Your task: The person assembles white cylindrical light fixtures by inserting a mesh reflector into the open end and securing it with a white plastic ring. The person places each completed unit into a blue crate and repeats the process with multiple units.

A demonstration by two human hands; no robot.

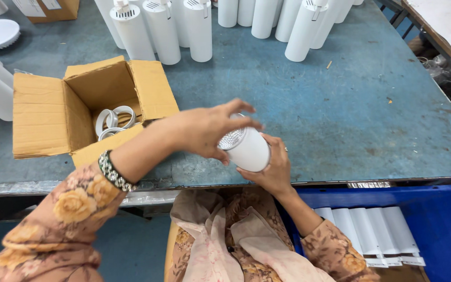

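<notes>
Holding a white cylindrical lamp housing (247, 149) just over the near edge of the blue-grey worktable (340, 115), the person works with both hands. The right hand (272, 169) cups the housing from below and behind, fingers wrapped round its body. The left hand (210, 128) lies across the open end, fingers spread over a silvery faceted reflector (232, 139); whether it pinches a loose part there cannot be told.

An open cardboard box (74, 104) stands to the left on the table, white rings (113, 121) lying inside. Rows of finished white cylinders (163, 28) stand upright at the far side. A blue crate (444, 224) at the lower right holds flat white pieces (371, 232) laid side by side.

Risk, as judged: the housing hangs at the table edge above the lap, tilted, carried mainly by one hand. A smooth surface and a loosened grip could let it slide off and fall. Fingers pressing on the reflector could smudge or dent it.
</notes>
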